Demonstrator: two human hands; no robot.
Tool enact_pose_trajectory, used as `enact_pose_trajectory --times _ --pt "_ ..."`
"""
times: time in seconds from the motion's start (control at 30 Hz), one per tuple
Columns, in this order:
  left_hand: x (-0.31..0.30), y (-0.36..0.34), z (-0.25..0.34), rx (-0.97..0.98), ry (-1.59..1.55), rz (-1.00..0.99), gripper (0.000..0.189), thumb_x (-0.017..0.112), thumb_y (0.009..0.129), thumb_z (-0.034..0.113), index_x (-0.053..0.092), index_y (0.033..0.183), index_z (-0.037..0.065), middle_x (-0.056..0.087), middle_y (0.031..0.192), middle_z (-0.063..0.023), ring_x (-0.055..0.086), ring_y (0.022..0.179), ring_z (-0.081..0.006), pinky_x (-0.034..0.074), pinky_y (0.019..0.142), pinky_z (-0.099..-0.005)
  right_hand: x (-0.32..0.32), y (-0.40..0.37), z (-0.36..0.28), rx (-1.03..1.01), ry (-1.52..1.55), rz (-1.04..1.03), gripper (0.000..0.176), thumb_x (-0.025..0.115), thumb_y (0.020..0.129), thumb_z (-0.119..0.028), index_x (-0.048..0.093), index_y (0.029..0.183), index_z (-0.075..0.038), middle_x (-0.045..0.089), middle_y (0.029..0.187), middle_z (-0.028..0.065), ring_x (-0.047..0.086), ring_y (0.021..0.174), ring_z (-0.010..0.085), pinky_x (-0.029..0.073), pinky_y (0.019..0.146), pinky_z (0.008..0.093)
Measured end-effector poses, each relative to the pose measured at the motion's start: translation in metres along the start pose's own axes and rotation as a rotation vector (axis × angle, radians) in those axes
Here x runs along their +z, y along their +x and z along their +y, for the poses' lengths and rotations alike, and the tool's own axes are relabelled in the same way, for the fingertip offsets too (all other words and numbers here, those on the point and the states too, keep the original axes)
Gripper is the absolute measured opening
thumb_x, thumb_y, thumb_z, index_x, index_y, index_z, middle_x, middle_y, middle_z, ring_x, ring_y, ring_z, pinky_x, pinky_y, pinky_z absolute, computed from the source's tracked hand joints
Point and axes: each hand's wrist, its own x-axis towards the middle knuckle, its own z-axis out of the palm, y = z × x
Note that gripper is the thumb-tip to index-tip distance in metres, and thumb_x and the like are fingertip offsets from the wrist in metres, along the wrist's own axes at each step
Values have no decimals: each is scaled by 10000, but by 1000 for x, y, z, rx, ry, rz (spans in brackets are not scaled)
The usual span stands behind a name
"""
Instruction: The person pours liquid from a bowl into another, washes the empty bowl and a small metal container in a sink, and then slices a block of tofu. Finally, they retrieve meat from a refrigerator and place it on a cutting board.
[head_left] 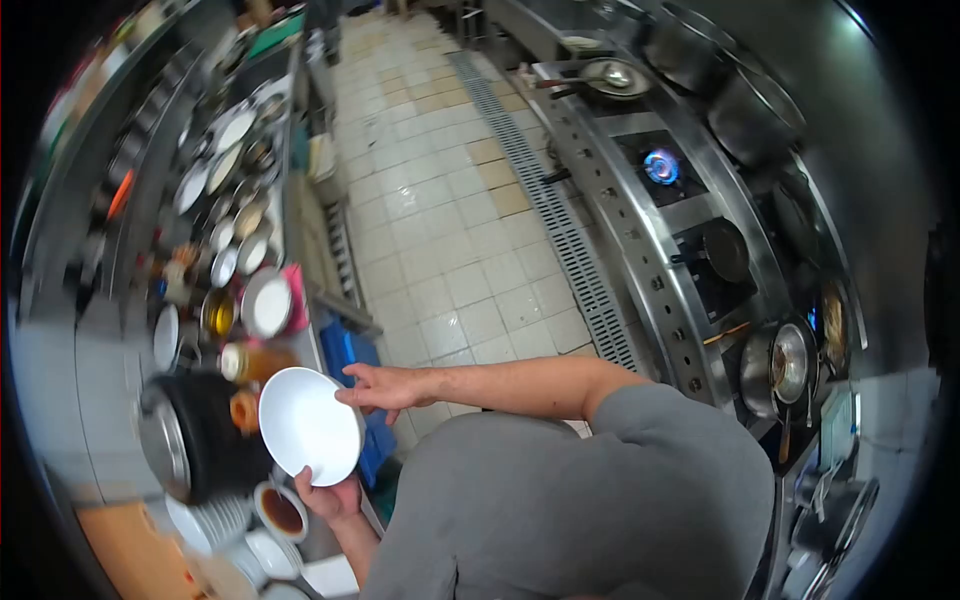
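Observation:
A large white bowl (311, 425), tilted so its inside shows, is held up in front of me at the counter. My left hand (328, 496) grips its near rim, thumb over the edge and the other fingers mostly hidden underneath. At the opposite side of the rim is my right hand (378, 389), its fingers touching the bowl's edge and one finger stretched out. Just behind the bowl stand a black pot with a metal lid (200, 437) and a jar of amber liquid (262, 362). Close to my left hand is a small bowl of brown sauce (281, 511).
Stacked white plates (212, 522) and a wooden board (135, 550) lie lower left. Several bowls and a white plate (268, 305) crowd the counter. Across the tiled floor (440, 210), a stove has a lit burner (661, 168), a pan (725, 250) and a pot (760, 372).

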Motion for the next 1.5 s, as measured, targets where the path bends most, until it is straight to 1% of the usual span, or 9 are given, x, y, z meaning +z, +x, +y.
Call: enact_pose_trajectory --times 0.03,0.2,0.3,0.37,0.63,0.7,0.83,1.3,1.5 --pt "18 30 -4 -48 -50 -22 767 607 809 270 356 1511 88 489 1464 -143 486 1338 -340 406 1117 -513 -30 1 -6 -78 95 11 908 524 994 -531 60 1567 0 570 1260 191 602 1144 293 589 814 399" --pt "116 191 -26 -177 10 -154 773 636 813 311 372 1506 92 487 1465 -145 488 1321 -350 421 1079 -535 -228 33 -21 -166 14 310 636 537 989 -536 510 1353 -15 626 1220 152 650 994 248 560 800 362" --pt "145 323 -42 -243 41 -227 755 661 819 295 392 1488 72 505 1443 -151 495 1305 -356 411 1084 -530 -378 84 70 -110 -655 747 578 639 908 -482 598 1252 -19 690 1094 237 649 1052 390 525 900 456" --pt "191 402 -58 -291 76 -254 739 665 827 276 396 1482 65 512 1433 -151 505 1292 -353 425 1072 -522 -458 66 110 350 -762 732 453 654 866 -364 639 1153 -14 687 1113 242 657 1051 407 527 888 487" --pt "421 688 -137 -493 85 -448 761 679 818 276 381 1490 78 511 1441 -137 518 1289 -355 469 1008 -562 -514 -106 209 699 -450 1317 483 611 922 -399 654 1198 -5 696 1090 222 671 1008 379 543 860 463" --pt "481 747 -170 -522 108 -442 755 667 821 302 388 1485 76 518 1433 -139 516 1290 -364 462 1014 -573 -500 -129 109 749 196 1279 481 587 959 -436 648 1080 26 675 942 196 696 723 276 589 575 397" --pt "565 869 -243 -590 73 -450 765 653 801 344 395 1488 130 490 1464 -126 479 1327 -358 406 1047 -597 -573 -111 13 425 714 1113 450 619 971 -401 611 1207 -19 681 989 153 712 782 255 612 622 384" --pt "725 1240 -378 -523 214 -453 749 609 832 315 365 1494 64 493 1459 -133 502 1322 -363 436 1078 -553 -1246 123 -341 -301 46 1209 360 547 1025 -304 591 1262 -37 672 1041 65 655 851 134 539 697 275" --pt "860 1368 -494 -684 209 -607 758 611 818 312 366 1493 69 494 1452 -141 484 1334 -363 411 1092 -553 -1427 137 -297 -137 378 1273 523 474 1046 -455 529 1342 -27 635 1118 120 672 879 198 564 717 309"
